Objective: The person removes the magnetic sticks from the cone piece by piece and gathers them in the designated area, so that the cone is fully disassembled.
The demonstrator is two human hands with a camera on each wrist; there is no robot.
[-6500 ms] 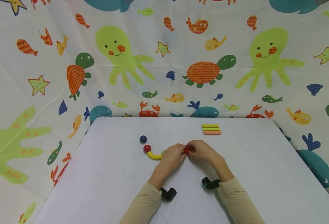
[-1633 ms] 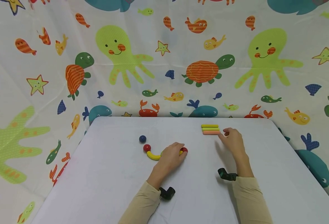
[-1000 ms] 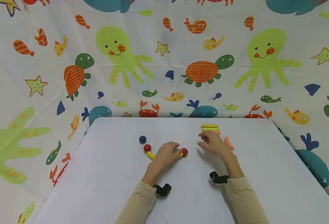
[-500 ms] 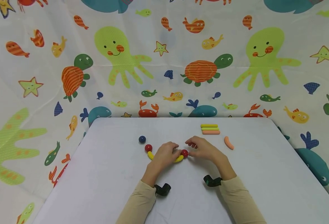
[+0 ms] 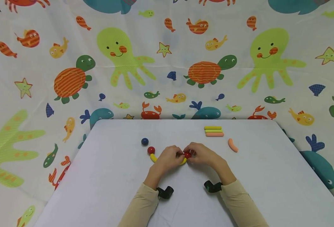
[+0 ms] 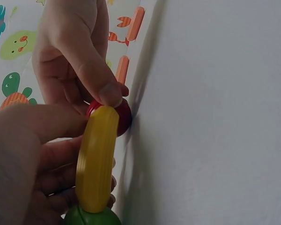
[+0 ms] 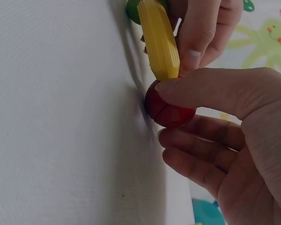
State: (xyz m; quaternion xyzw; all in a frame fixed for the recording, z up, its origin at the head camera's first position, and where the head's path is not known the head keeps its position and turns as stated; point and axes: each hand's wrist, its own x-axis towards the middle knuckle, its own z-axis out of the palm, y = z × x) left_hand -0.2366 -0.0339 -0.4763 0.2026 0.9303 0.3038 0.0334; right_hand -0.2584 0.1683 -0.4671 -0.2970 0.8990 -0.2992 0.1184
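Observation:
My left hand (image 5: 168, 159) pinches a curved yellow rod (image 6: 96, 159) with its fingers behind it. One end of that rod meets a green ball (image 6: 91, 216), the other a red ball (image 7: 171, 110). My right hand (image 5: 203, 154) holds this red ball between thumb and fingertips, its thumb right at the joint with the rod. Farther left along the row, another curved yellow rod (image 5: 153, 158) ends at a second red ball (image 5: 151, 150). In the head view the left hand covers the green ball.
A dark blue ball (image 5: 145, 141) lies behind the left red ball. At the back right are a straight yellow stick (image 5: 213, 127), a yellow-green stick (image 5: 213, 130) and an orange stick (image 5: 214, 134), side by side. A curved orange rod (image 5: 232, 145) lies nearby on the white table (image 5: 98, 189).
The right hand has come from the sticks back left to the red ball and now grips it. The curved orange rod came into view at the right. The left hand has stayed near the row.

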